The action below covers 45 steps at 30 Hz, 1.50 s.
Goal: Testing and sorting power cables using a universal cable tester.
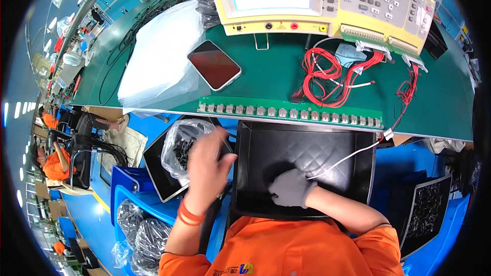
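Note:
My left hand, bare with orange bands at the wrist, is raised in front of a clear plastic bag of small black parts. Its thumb stands apart from the fingers, which are blurred, and nothing shows in it. Inside a black tray at my lap, my right hand wears a grey glove, its fingers curled downward. A white cable runs from the bench edge to the back of this glove. Whatever the gloved fingers hold, if anything, is hidden.
On the green bench stand a yellow tester, red wire bundles, a phone and plastic sheets. A connector strip lines the front edge. A crate of black parts sits at right, bagged parts at left.

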Each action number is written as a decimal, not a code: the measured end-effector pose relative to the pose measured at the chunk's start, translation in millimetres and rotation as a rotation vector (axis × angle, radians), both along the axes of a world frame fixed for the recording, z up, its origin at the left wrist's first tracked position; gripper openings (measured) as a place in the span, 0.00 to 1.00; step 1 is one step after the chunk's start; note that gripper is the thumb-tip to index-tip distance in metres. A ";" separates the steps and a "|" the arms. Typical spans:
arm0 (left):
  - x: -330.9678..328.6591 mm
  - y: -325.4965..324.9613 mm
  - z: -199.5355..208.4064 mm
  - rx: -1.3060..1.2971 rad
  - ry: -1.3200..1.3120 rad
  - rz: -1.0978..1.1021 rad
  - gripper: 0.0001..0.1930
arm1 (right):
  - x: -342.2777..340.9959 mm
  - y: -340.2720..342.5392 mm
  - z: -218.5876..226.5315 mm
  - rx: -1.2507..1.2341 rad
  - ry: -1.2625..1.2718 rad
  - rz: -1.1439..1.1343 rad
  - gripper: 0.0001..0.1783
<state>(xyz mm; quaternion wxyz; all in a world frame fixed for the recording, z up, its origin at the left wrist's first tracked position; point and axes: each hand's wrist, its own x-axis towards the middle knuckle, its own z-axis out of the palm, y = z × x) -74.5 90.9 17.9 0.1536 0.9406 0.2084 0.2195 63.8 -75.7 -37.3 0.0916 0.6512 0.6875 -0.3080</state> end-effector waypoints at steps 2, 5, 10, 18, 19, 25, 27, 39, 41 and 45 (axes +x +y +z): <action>15.1 -26.4 -3.5 -0.410 0.077 -0.218 0.15 | 11.4 -13.4 0.9 0.365 -0.004 -0.080 0.12; 42.9 -44.3 -10.1 -0.781 0.379 -0.296 0.25 | 29.1 -39.8 18.5 0.906 -0.167 -0.190 0.11; 63.8 -73.4 -19.3 -1.864 0.133 -0.299 0.18 | 46.4 -64.9 40.3 1.386 -0.319 -0.426 0.13; 72.2 -96.6 -13.0 -0.753 -0.018 -0.303 0.10 | 37.6 -74.4 41.4 1.085 0.836 -1.224 0.08; 72.0 -95.2 -11.6 -0.737 -0.037 -0.301 0.10 | 38.3 -75.5 42.4 1.055 0.922 -1.238 0.07; 74.1 -91.3 -6.9 -0.681 0.022 -0.397 0.11 | 52.3 -78.3 47.3 1.062 0.819 -0.976 0.07; 75.5 -89.5 -3.5 -0.621 0.085 -0.437 0.09 | 57.6 -80.0 48.3 1.037 0.843 -0.955 0.07; 91.9 -67.0 15.0 -0.369 0.300 -0.790 0.08 | 67.7 -85.7 50.8 0.998 0.843 -0.687 0.07; 94.6 -69.6 11.1 -0.368 0.174 -0.694 0.10 | 61.5 -84.5 47.5 1.084 0.634 -0.690 0.07; 93.5 -62.9 5.0 -1.490 0.310 -0.230 0.16 | 50.7 -88.8 43.0 1.332 -0.176 -0.434 0.07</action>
